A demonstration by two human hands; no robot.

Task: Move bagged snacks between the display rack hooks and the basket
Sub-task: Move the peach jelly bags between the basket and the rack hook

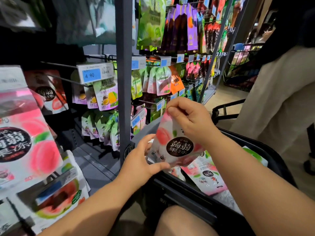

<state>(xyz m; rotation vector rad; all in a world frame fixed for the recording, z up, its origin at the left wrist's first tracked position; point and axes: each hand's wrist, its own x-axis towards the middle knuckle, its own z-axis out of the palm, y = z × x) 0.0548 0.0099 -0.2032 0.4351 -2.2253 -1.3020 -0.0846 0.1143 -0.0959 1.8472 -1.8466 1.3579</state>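
The peach bag (pixel 177 143) is held upright in the air between both hands, above the near rim of the black basket (pixel 185 193) and just in front of the rack (pixel 124 82). The right hand (pixel 189 120) comes down from above, its fingers (pixel 175 111) curled and pinching the bag's top edge. The left hand (pixel 141 160) reaches in from below, thumb along the bottom edge and fingers curled round the lower left corner. Both forearms are bare and stretch forward. The bag is white and glossy, with pink peaches and a dark round label with white lettering. More bags (pixel 208 178) lie flat in the basket. Other packs hang on the hooks (pixel 68 79) to the left.
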